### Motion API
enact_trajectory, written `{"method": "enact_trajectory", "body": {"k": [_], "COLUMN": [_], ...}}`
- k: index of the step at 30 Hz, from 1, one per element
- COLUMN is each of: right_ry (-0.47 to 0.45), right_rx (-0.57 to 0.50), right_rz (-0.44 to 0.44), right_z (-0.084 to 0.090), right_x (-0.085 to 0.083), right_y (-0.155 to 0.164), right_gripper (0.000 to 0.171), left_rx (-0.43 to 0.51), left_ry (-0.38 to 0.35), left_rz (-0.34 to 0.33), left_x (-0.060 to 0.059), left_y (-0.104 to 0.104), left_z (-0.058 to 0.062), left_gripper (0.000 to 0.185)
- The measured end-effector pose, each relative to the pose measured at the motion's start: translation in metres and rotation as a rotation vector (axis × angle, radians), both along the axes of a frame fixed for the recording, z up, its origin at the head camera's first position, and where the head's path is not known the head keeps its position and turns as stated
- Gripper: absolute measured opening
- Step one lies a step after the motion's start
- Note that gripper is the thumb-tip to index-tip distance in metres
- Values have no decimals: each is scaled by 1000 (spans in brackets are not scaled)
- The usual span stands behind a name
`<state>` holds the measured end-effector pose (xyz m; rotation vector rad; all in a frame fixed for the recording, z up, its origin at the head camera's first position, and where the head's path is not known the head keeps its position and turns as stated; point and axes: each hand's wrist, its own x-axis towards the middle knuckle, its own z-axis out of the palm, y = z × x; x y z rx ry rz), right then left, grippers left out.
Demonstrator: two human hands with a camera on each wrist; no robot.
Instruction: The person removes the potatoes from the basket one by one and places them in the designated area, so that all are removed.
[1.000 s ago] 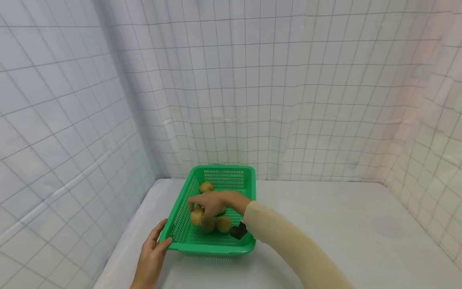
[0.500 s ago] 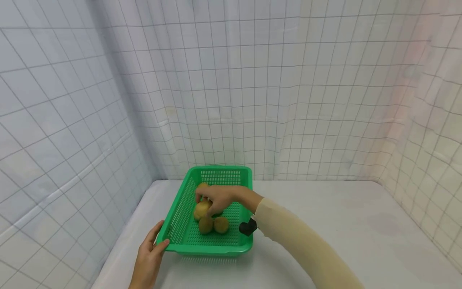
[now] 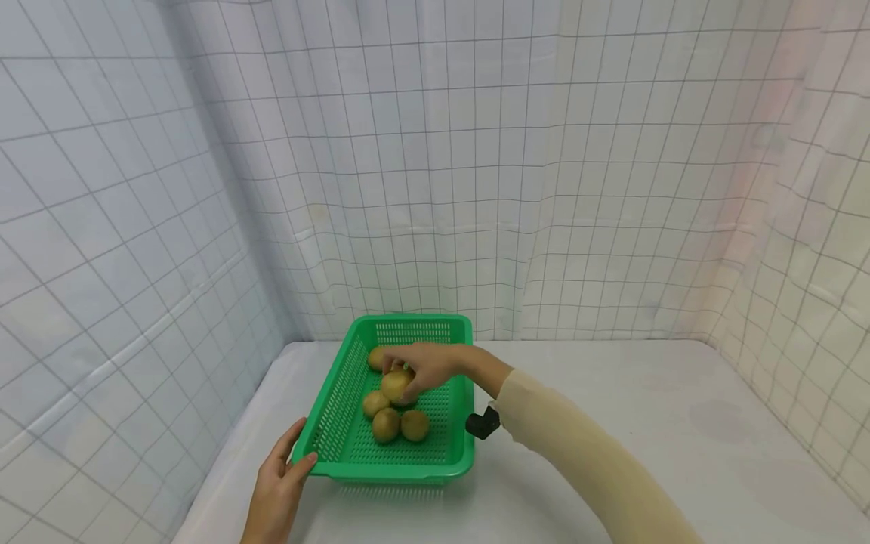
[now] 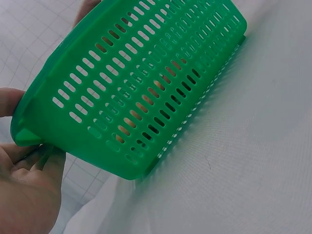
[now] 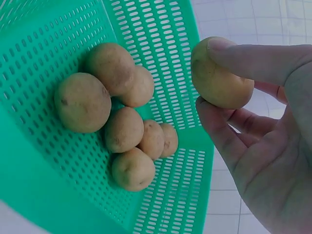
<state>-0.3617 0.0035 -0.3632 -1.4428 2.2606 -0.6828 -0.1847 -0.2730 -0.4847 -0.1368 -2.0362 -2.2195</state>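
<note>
The bare left hand (image 3: 275, 483) grips with thumb parted from fingers, while the bare right hand (image 3: 430, 364) — its arm (image 3: 487, 369) extended in cream cloth sleeve (image 3: 584, 453) — pinches with curved fingers.

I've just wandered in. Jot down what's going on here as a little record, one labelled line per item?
Container: green plastic basket with slotted walls, on a white tabletop
Left hand: grips the basket's near left corner
Right hand: holds one potato between thumb and fingers, above the basket floor
Other contents: seven more potatoes visible in the right wrist view, bunched together
Right arm: cream sleeve
Backdrop: white sheets with dark grid lines
</note>
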Motion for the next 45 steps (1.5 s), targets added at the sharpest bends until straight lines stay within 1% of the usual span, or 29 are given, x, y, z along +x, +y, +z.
{"method": "enact_trajectory", "body": {"k": [3,9,18,24,29,33,37,41,45], "right_ry": [5,31,37,24,19,4,13,33,13], "right_rx": [-7,-2,-1,11,20,5,-5,12,2], "right_rz": [-20,-44,-84,-123,-152,-180,-196,-226,-258], "right_z": [2,6,3,-1,0,1,4,4,3], "right_x": [-2,-4,-9,-12,-13,-15,-16,-16,-17], "right_y": [7,18,29,46,60,68,76,84,92], "right_gripper": [48,41,42,42,41,40,40,40,40], "left_rx": [10,20,17,15,6,7,5,8,14], "left_ry": [12,46,33,42,20,12,16,10,5], "left_rz": [-5,-14,-2,-10,-2,6,11,4,7], "left_x": [-1,-2,2,0,-1,-1,-1,-1,1], "left_y": [1,2,-2,0,3,2,2,2,2], "left_z": [1,2,3,-1,-3,-1,0,1,2], "left_gripper": [74,71,72,71,72,72,71,72,73]}}
